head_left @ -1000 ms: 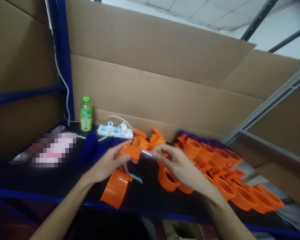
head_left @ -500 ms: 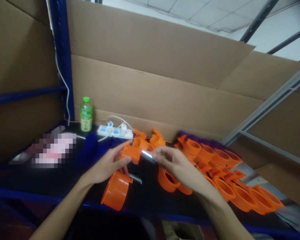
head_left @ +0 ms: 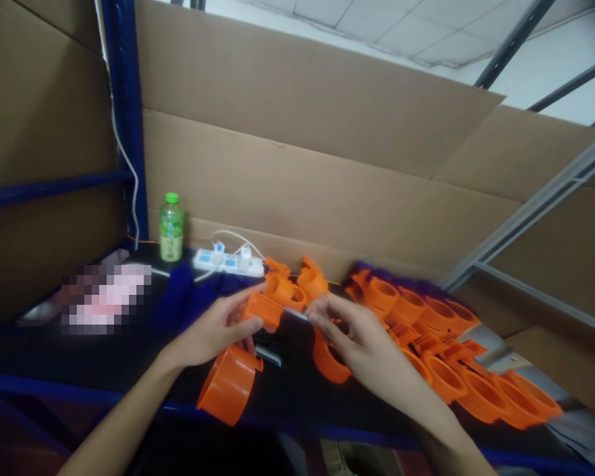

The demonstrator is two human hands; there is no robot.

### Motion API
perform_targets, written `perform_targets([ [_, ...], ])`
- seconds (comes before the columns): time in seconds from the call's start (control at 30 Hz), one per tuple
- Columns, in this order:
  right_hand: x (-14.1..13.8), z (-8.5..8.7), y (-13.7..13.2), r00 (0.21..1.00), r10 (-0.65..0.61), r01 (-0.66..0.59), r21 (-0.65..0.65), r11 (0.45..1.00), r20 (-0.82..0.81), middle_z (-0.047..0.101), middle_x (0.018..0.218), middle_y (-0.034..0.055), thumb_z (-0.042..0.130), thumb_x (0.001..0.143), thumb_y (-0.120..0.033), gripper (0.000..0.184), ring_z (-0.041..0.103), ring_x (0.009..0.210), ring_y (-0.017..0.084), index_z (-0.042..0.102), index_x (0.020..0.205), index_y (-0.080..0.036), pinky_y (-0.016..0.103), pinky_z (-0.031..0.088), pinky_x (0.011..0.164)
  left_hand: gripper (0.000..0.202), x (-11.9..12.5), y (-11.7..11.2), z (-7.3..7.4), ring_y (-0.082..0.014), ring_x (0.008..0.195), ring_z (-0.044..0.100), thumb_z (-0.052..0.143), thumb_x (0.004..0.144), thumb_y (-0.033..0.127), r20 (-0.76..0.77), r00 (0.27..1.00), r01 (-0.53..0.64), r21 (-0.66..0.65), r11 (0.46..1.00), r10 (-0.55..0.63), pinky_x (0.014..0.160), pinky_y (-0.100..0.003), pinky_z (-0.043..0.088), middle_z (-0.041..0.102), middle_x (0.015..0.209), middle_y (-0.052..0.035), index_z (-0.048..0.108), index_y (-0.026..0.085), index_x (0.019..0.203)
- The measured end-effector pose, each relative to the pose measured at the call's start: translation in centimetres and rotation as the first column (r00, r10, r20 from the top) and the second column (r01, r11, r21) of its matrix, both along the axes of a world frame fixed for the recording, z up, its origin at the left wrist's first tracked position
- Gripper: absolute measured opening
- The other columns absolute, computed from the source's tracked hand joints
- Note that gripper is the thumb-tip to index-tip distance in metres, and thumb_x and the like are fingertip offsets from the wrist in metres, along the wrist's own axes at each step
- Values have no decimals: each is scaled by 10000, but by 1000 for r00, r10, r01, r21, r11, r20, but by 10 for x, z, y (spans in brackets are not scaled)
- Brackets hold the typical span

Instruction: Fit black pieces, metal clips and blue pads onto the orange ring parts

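My left hand grips an orange plastic tape dispenser by its flat head. A wide orange ring hangs below these fingers, and the joint between ring and head is hidden by the hand. Pinched between the thumb and fingers of my right hand is a thin metal blade. Its far end meets the right edge of the orange head; whether it sits inside cannot be made out. Another metal strip lies on the dark table beneath the left hand.
Many orange dispensers lie in rows at the right, with a few more behind my hands. A white power strip and a green-capped bottle stand at the back left. Cardboard walls the table's rear.
The blade has tilted, so its bright serrated face now shows as a thin edge. My right hand has shifted slightly, and the dispenser has dipped a little.
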State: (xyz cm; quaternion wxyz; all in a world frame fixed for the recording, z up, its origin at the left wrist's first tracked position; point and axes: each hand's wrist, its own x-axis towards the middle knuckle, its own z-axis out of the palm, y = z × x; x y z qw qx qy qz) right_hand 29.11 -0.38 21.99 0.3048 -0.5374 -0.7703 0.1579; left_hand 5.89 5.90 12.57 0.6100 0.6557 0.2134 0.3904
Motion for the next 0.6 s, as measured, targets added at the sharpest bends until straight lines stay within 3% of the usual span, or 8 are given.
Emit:
perform_targets([
  [0.23,1,8,4,1000,21,-19,-102,995,19,547,734,-19,491,1000,-374,253,482,653,125,563,835,-196,251,374,601,780,-1,2,-1,-172,717,728,642,934,382,-23,1000,7,15,1000,-6,675,-290,583,747,1103,-120,260,230,1597],
  [0.33,2,8,6,999,30,-26,-108,994,36,531,720,-23,474,1010,-360,255,473,647,123,562,835,-196,251,370,603,793,-2,2,-1,-181,729,731,648,931,386,-59,998,-17,26,1000,19,714,-310,587,767,1006,-93,253,225,1599],
  [0.43,3,7,6,998,35,-31,-98,995,46,539,726,-19,477,1010,-356,257,473,642,122,553,824,-196,249,367,598,791,-2,1,0,-192,743,730,665,919,384,-86,996,-31,17,999,32,740,-329,586,768,900,-64,282,217,1590],
  [0.6,4,6,5,999,33,-30,-133,991,18,530,687,-24,499,999,-377,241,447,575,112,559,847,-199,245,357,556,758,-3,-1,3,-185,726,728,682,906,382,-73,997,-14,-11,1000,14,688,-300,585,763,903,-61,347,217,1565],
])
